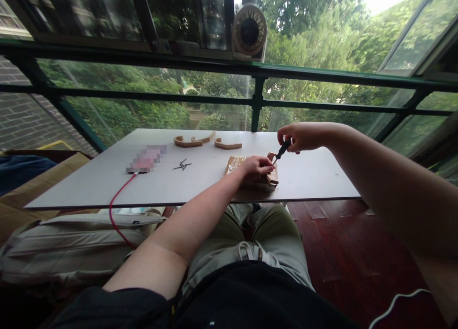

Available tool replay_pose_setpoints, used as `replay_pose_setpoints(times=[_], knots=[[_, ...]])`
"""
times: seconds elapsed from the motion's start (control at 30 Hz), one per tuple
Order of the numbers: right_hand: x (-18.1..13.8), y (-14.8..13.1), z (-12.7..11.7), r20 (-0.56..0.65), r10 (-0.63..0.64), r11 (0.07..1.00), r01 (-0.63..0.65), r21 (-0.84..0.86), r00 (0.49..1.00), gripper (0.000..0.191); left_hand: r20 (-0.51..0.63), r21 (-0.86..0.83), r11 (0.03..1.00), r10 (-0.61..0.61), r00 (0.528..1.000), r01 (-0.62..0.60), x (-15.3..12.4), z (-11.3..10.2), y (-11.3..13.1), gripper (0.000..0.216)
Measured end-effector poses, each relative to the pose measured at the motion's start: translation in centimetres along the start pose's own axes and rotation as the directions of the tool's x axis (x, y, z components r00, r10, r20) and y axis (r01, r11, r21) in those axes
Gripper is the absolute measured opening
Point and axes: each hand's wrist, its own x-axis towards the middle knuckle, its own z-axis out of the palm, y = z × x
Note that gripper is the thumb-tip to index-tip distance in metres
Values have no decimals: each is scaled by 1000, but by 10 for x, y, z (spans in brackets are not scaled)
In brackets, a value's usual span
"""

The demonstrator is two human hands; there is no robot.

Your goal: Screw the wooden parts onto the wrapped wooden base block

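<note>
The largest thing around me is the green railing, running across behind my work with trees beyond it. In front of it stretches the white worktop, its near edge just above my lap. A pale bag sits below its left side, outside that edge.

At the near edge of the worktop, right of its middle, lies the block, brown at the sides with a shiny, mottled top. My left hand lies over it, fingers bent and reaching the bent wooden piece at the block's right end; I cannot tell whether they pinch anything there. My right hand is raised above and to the right, fingers closed around the black handle of the screwdriver. The screwdriver is tilted, its shaft slanting down and left to the wooden piece, close to my left fingertips; where the tip sits is too small to make out.

Off to the left lies a pink, blurred-out flat object, a red cable running from it over the edge. Three wooden hooks lie near the far edge. Smallest are the dark screws, in a loose little heap between the pink object and the block.
</note>
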Motion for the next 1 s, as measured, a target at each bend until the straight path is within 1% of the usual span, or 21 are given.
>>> replay_pose_setpoints(times=[0.1, 0.3, 0.47, 0.6, 0.77, 0.9, 1.0], knots=[[-6, 0, -6, -33, -7, 1000, 7, -29, 999, 31, 1, 4, 1000, -13, 1000, 13, 0, 0, 1, 34], [-10, -4, -10, -17, -10, 999, 10, -30, 1000, 21, 32, 23, 1000, 3, 999, -4, -1, -1, 1, 33], [-7, -9, -10, -3, 33, 994, -34, -107, 999, 24, 41, 19, 1000, -9, 999, 8, -1, 0, 0, 32], [-1, -12, -7, 3, 102, 983, -101, -151, 995, 32, 49, -18, 1000, -5, 999, 6, 0, 1, -2, 32], [7, -16, -1, 24, 145, 984, -142, -111, 989, 47, 72, -55, 998, -20, 997, 24, 2, 3, -3, 30], [10, -22, 1, 52, 181, 977, -174, -122, 982, 61, 71, -30, 999, 13, 997, -11, 2, 4, -4, 29], [10, -25, 1, 55, 214, 971, -206, -124, 975, 66, 71, -17, 999, 39, 997, -38, 3, 5, -6, 28]])
